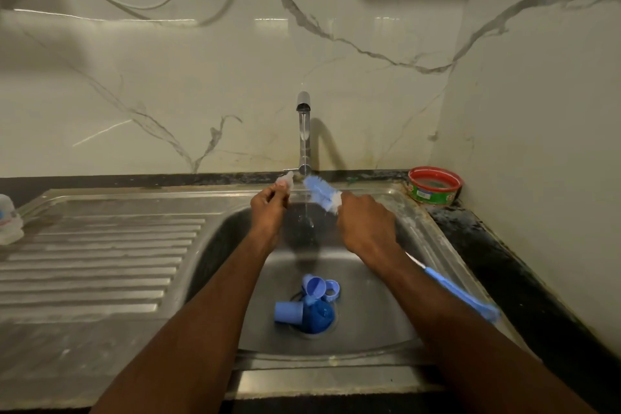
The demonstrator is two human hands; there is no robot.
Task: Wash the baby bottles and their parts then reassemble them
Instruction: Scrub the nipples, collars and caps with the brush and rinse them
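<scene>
Head view, listed near to far. Worktop (504, 252): dark speckled stone framing a steel sink (369, 329). Draining board (100, 252): ribbed steel on the left, dull and streaked. Basin floor: blue plastic bottle parts clustered over the drain, namely a pale cap (288, 312) on its side, a dark blue dome (319, 316), a round lid (312, 286) and a threaded ring (332, 290), probably waiting for scrubbing. Right hand (366, 228): closed round a bottle brush (322, 193) just behind its blue-and-white bristles, the long blue handle trailing back along the forearm; a short grip of this kind likely gives control. Left hand (268, 208): fingers pinched on a clear soft teat (285, 180), held up close beside the bristle tip and the thin stream of water, seemingly for rinsing while brushing. Tap (304, 131): slim chrome upright, running. Far left edge: a clear bottle (8, 218), partly cut off. Far right corner: a round red-rimmed tub (435, 185). Wall: glossy veined marble-look tile.
</scene>
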